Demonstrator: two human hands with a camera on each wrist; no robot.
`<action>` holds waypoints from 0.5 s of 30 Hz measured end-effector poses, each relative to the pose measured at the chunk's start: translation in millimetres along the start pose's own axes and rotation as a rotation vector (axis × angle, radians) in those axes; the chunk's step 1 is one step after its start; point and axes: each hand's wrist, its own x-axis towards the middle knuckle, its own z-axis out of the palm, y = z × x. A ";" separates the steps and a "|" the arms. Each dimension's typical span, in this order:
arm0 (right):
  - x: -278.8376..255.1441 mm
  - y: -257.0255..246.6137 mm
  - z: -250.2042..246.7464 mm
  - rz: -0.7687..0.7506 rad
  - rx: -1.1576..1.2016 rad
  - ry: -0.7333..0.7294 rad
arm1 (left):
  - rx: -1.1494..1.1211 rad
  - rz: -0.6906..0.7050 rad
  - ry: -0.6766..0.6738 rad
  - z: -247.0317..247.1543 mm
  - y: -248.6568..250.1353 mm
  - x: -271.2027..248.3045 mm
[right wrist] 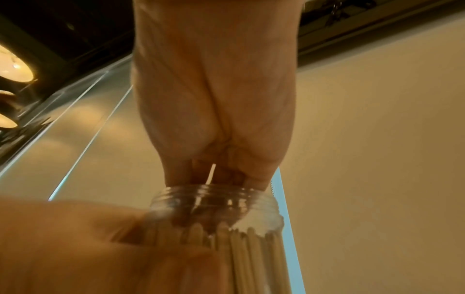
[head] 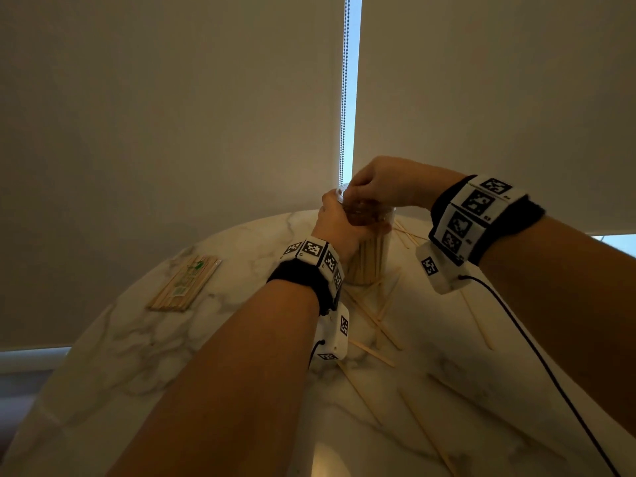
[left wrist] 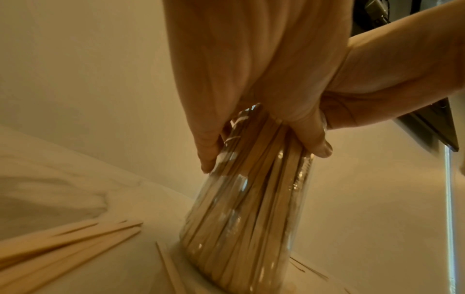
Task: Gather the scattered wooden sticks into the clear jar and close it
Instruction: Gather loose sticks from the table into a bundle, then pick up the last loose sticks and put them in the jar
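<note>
A clear jar [head: 370, 256] [left wrist: 246, 208] packed with upright wooden sticks stands on the marble table [head: 137, 356]. My left hand [head: 339, 218] [left wrist: 264, 139] grips its upper part, thumb on one side and fingers on the other. My right hand [head: 364, 196] [right wrist: 214, 179] hovers over the threaded open mouth [right wrist: 216, 201], its bunched fingertips dipping inside and pinching what looks like one thin stick [right wrist: 210, 173]. Several loose sticks [head: 378, 318] [left wrist: 62, 244] lie scattered on the table around and in front of the jar. I see no lid.
A wrapped packet of sticks [head: 184, 284] lies at the table's left. A black cable [head: 537, 356] trails from my right wrist across the table's right side. Roller blinds with a bead chain [head: 344, 98] hang just behind the table.
</note>
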 end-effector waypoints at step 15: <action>39.3 136.7 28.3 0.415 -0.079 -0.016 | 0.901 -0.345 -0.254 -68.9 -2.4 1.4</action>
